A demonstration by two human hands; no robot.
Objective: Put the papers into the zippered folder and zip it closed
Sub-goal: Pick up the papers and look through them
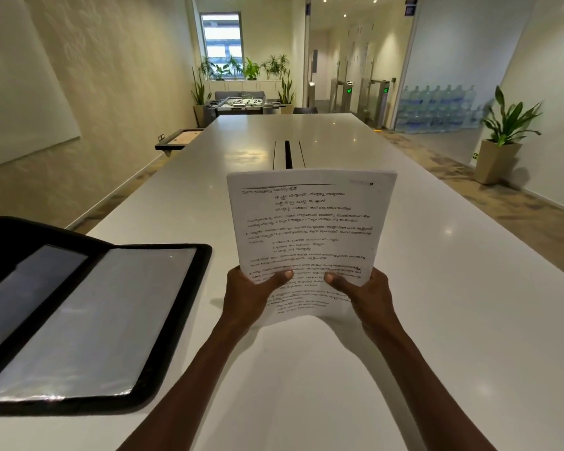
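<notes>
The person stands at the long white table (469,288) and holds the papers (310,229) upright in front of the body, above the table and to the right of the zippered folder (88,323). The left hand (251,297) grips the lower left corner, thumb on the printed face, and the right hand (368,297) grips the lower right corner in the same way; the other fingers of both are behind the sheets, so I cannot see how they lie. I think the stack is held by both lower corners to keep the sheets even before they go into the folder. The folder lies open and flat on the table, its shiny inner pocket facing up, probably so that the papers can slide in. Its left part is cut off by the edge of the view, and the zipper itself is hard to make out on the black border
</notes>
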